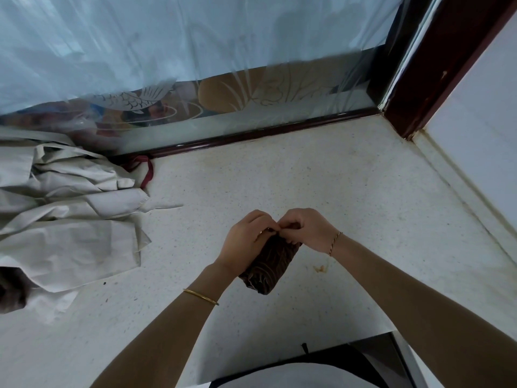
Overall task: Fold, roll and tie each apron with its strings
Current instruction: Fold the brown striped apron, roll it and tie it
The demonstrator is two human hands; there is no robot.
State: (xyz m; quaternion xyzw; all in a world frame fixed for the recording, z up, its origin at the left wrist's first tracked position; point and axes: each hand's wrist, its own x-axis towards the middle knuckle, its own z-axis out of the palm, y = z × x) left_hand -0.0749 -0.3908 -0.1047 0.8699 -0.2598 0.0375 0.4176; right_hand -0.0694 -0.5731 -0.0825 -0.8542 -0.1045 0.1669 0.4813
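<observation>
Left hand [246, 242] and right hand [306, 229], fingers curled, meet fingertip to fingertip and pinch dark fabric at the far end of the rolled brown apron [268, 271]. The roll lies beneath and between both hands, angled on the speckled countertop [307, 177]. Crumpled beige aprons [70, 219] lie well apart, to the left

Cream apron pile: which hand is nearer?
Left. The left hand grips the roll's top end, on the side toward the cream pile; the right hand pinches the same end, farther right.
</observation>
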